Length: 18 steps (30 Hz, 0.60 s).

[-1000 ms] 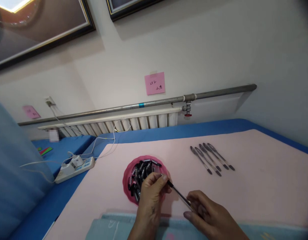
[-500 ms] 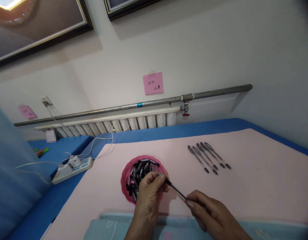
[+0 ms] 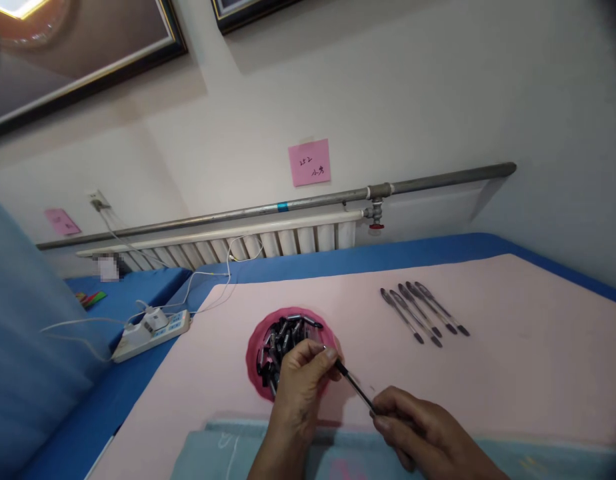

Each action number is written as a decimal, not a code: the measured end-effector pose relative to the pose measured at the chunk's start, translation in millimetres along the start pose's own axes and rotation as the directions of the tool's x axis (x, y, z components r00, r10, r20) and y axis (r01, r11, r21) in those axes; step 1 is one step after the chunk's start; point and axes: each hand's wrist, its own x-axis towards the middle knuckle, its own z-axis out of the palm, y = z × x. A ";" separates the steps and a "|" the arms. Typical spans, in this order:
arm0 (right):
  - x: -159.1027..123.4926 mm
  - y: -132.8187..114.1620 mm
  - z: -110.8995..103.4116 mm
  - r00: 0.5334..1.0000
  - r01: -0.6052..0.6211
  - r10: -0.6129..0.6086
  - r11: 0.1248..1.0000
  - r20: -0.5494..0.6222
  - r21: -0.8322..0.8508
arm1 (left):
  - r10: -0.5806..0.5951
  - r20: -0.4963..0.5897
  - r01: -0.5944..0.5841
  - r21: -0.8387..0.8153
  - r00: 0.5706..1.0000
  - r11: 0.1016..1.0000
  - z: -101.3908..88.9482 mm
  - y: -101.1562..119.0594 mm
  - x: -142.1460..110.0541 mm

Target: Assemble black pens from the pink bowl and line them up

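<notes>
A thin dark pen [image 3: 357, 387] slants between my two hands above the pink paper. My left hand [image 3: 301, 383] pinches its upper, black end with thumb and fingers; the very tip is hidden in the grip. Lower down, my right hand [image 3: 415, 423] is closed round the other end, which its fingers cover. Behind my left hand stands a pink scalloped bowl [image 3: 251, 370] holding many short black and clear pen parts [image 3: 283, 337]. Several pens [image 3: 413, 310] with black ends lie side by side to the right.
Pink paper [image 3: 518, 373] covers much of the blue table [image 3: 333, 260]. A light-blue cloth [image 3: 213, 450] lies along the front edge. At the left sit a power strip [image 3: 153, 337] with plugs and white cables, beside a blue curtain [image 3: 28, 347]. A radiator [image 3: 308, 240] stands behind.
The view has shifted slightly. My right hand has drawn a little down and away from my left, and more of the pen shows between them.
</notes>
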 end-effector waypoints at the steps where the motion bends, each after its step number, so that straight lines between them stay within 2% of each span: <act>1: 0.4 0.1 0.6 0.999 -0.032 0.032 0.998 0.006 0.051 | -0.013 0.016 0.013 0.033 1.000 0.999 -0.6 3.0 -0.2; 4: 3.2 0.8 -1.1 0.994 -0.100 0.105 0.981 -0.023 0.166 | -0.030 0.003 0.028 0.200 1.000 0.979 -9.9 19.0 0.7; 5: 4.2 0.5 -2.7 0.993 -0.101 0.113 0.971 -0.042 0.215 | 0.014 -0.026 -0.006 0.273 1.000 0.962 -16.2 26.3 1.5; 6: 5.0 -0.2 -4.6 0.991 -0.089 0.111 0.958 -0.068 0.273 | 0.106 -0.063 -0.077 0.355 0.992 0.932 -23.9 34.0 2.5; 7: 5.7 -1.3 -6.7 0.990 -0.065 0.103 0.941 -0.097 0.332 | 0.190 -0.108 -0.123 0.447 0.976 0.886 -32.6 41.5 3.8; 10: 6.3 -5.6 -12.5 0.986 -0.008 0.082 0.899 -0.148 0.438 | 0.332 -0.201 -0.075 0.747 0.922 0.660 -58.5 57.8 7.2; 13: 6.4 -7.6 -16.2 0.987 -0.026 0.095 0.891 -0.130 0.453 | 0.348 -0.166 0.013 0.916 0.923 0.402 -74.0 61.1 8.9; 15: 6.8 -7.2 -18.0 0.989 -0.053 0.110 0.891 -0.103 0.451 | 0.312 -0.125 0.021 0.948 0.942 0.319 -77.5 58.5 9.3; 18: 7.9 -5.8 -20.1 0.990 -0.083 0.126 0.894 -0.069 0.441 | 0.289 -0.092 0.014 0.966 0.953 0.260 -78.3 54.1 9.5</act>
